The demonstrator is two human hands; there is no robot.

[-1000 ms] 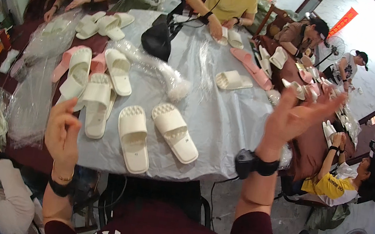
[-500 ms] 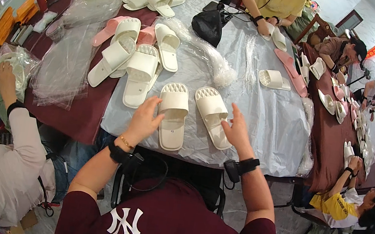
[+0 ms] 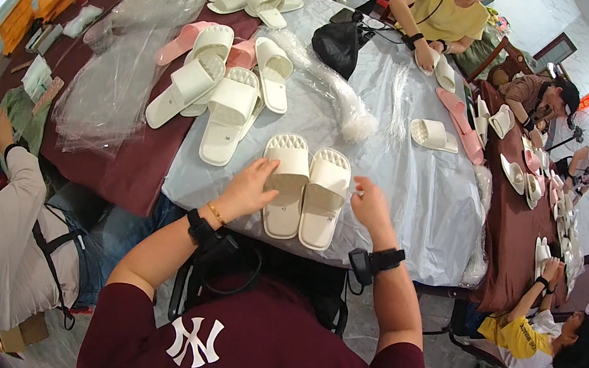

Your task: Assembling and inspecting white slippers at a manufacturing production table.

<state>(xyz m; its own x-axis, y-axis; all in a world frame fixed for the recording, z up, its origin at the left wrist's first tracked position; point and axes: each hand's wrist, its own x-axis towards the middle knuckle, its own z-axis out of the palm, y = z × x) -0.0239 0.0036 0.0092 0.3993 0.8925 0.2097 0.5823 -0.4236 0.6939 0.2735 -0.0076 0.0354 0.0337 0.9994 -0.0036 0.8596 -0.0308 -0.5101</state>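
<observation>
Two cream slippers lie side by side on the grey plastic sheet before me, soles down and toe ends toward me. My left hand rests against the outer edge of the left slipper, its thumb and fingers apart around the strap's side. At the outer side of the right slipper, my right hand hovers with loosely curled fingers, a small gap between it and the strap. Neither hand grips anything. Left of the pair lies a pile of cream slippers, with pink slippers partly under it.
Clear plastic bags spread over the maroon cloth at left. Beyond the pair lie bundled clear wrap, white ties, a black bag and a single cream slipper. Co-workers sit around the tables.
The two slippers before me, earlier apart and splayed, now lie together and nearly parallel. My hands have come closer together. The co-worker at left has reached away from the table's edge.
</observation>
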